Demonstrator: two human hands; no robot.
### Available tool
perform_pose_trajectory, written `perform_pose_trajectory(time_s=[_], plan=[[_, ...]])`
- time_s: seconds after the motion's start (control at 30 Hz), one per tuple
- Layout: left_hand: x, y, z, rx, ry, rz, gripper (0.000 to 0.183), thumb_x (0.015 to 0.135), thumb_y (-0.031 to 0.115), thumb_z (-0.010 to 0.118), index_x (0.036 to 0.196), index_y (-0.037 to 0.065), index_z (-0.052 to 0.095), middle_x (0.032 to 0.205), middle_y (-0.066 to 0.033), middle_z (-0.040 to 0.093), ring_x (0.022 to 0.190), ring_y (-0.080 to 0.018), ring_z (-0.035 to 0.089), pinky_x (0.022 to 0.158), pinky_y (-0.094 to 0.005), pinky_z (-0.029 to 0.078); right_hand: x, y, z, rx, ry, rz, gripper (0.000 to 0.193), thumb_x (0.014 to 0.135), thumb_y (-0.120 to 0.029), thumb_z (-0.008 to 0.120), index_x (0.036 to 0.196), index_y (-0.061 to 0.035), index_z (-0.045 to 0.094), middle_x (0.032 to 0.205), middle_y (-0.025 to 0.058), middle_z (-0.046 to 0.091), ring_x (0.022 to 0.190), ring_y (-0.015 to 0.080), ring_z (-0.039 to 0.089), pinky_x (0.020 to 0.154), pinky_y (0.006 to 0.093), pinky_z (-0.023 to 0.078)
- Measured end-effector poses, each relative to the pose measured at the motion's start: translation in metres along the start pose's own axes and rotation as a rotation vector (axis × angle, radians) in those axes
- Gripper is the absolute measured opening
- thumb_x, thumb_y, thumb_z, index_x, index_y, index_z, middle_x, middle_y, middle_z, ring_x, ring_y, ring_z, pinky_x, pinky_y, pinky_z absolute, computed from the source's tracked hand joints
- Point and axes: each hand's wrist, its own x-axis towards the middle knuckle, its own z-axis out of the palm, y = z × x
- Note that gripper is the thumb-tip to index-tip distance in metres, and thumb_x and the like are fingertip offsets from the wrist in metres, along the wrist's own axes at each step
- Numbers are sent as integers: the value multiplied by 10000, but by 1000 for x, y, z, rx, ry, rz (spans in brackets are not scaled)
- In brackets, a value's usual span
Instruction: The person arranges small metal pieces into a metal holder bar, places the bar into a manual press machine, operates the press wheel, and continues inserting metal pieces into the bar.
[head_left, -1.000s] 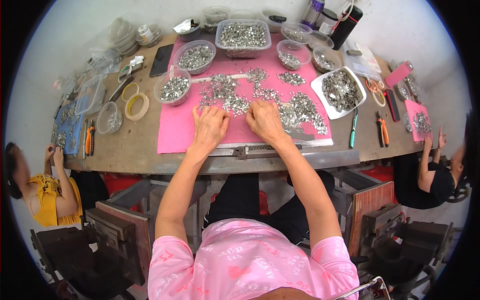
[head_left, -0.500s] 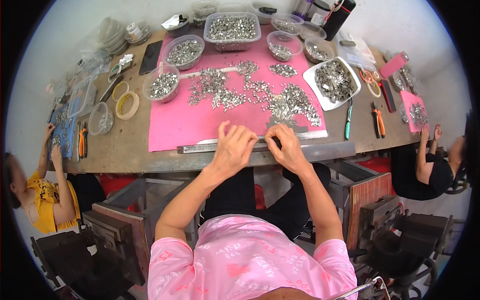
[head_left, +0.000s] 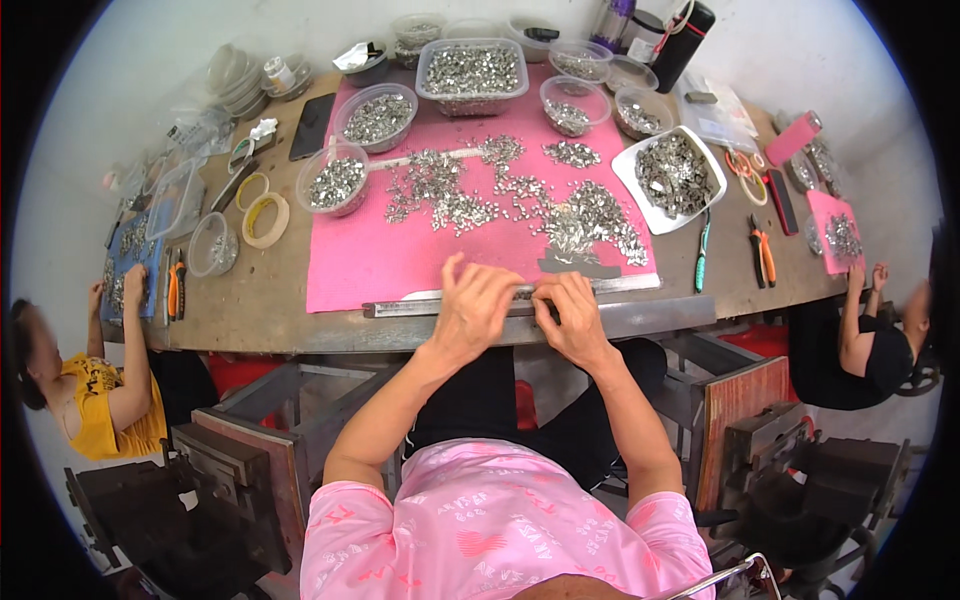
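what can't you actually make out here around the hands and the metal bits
- Head view: what the left hand and right hand pinch at the metal rail; the fingers cover it.
- The shape of single small metal pieces on the pink mat: too small.
- Contents of the far tubs: too small, bent by the fisheye.

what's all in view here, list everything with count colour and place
pink mat: one, pink, table centre
metal pieces: many, silver, loose on mat
metal bar: one, grey, mat's near edge
clear tubs: several, holding silver pieces, far side
white tray: one, right of mat
tape rolls: two, yellowish, left of mat
pliers: one, orange-handled, right
co-workers: two, at left and right ends
left hand: on the bar
right hand: on the bar
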Motion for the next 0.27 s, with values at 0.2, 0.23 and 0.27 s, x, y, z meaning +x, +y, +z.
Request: perform_pose_trajectory(time_s=[0.2, 0.23, 0.27], plan=[[16, -47, -24, 303, -101, -163, 454, 1053, 307, 514, 1438, 66, 524, 1519, -139, 485, 1444, -396, 354, 1169, -706, 124, 2, -2, -1, 32, 68, 1, 212, 804, 41, 696, 995, -31, 638, 983, 103, 657, 908, 283, 610, 823, 401, 437], [16, -51, -24, 318, -222, -202, 528, 1063, 350, 491, 1513, 75, 458, 1598, -147, 400, 1517, -443, 238, 1169, -746, 70, 2, -1, -1, 32, 76, 15, 223, 805, 45, 694, 1009, -29, 644, 987, 105, 664, 906, 282, 614, 826, 401, 438], [14, -51, -24, 305, -271, -218, 539, 1064, 365, 492, 1523, 88, 447, 1605, -149, 389, 1522, -446, 226, 1176, -737, 67, 3, -1, -1, 32, 76, 14, 223, 805, 45, 694, 1009, -29, 644, 987, 105, 664, 906, 282, 614, 826, 401, 438]])
